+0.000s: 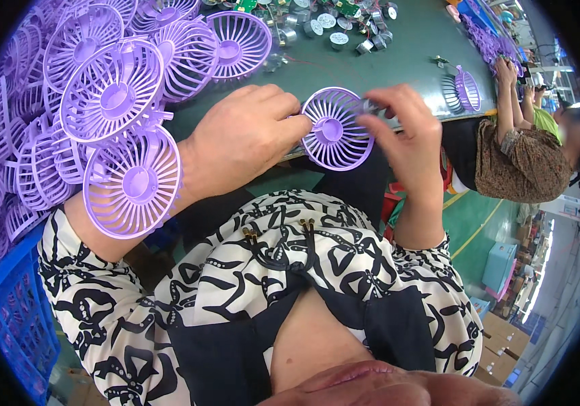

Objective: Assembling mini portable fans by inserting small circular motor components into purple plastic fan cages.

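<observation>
A round purple fan grille [336, 129] sits upright-tilted at the near edge of the green table [398, 61], held between both hands. The left hand [242, 135] has its fingers curled, with the fingertips pinching the grille's left rim; the right hand [405, 132] grips the right rim, thumb and forefinger closed on it — a small grey part shows at those fingertips, too blurred to tell what it is. To the left, a heap of matching purple grilles [110, 95] spills over a blue crate [15, 318]. On the far side of the table lie small round metal motors [334, 30]. At the far right another purple grille [467, 88] rests near a co-worker's hands [506, 71].
</observation>
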The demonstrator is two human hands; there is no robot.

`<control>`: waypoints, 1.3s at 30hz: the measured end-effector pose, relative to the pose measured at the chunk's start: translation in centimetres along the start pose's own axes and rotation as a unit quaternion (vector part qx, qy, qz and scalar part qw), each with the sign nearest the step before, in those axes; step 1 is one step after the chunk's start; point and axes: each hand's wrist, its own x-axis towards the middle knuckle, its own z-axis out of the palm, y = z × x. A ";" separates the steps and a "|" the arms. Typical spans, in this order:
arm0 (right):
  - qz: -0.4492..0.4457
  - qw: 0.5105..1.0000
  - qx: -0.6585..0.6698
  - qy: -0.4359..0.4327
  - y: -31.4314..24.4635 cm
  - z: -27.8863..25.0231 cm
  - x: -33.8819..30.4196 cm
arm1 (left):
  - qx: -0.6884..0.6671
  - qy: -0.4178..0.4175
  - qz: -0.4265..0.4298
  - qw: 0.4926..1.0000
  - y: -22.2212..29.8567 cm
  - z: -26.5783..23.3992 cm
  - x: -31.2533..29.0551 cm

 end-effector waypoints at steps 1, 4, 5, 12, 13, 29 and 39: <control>-0.028 0.999 -0.015 -0.023 -0.5 0.2 0.0 | -0.001 0.001 0.001 1.000 -0.1 0.2 -0.1; -0.070 0.994 -0.038 -0.079 -1.8 0.6 0.3 | -0.002 0.000 0.001 1.000 -0.1 0.2 -0.1; -0.082 0.990 -0.052 -0.105 -2.1 0.5 0.4 | -0.001 0.000 0.002 1.000 -0.1 0.2 -0.1; -0.115 0.973 -0.105 -0.169 -2.4 0.5 1.1 | 0.009 -0.009 0.000 1.000 0.1 0.1 -0.3; -0.114 0.974 -0.103 -0.169 -2.5 0.4 1.2 | 0.012 -0.006 0.002 1.000 0.0 0.2 -0.3; -0.150 0.985 -0.081 -0.037 1.1 1.5 -4.5 | 0.048 0.046 0.013 0.998 1.1 -1.1 0.2; 0.049 0.942 -0.266 0.199 9.8 -1.9 -2.9 | 0.245 -0.001 -0.024 0.969 0.0 -1.2 0.0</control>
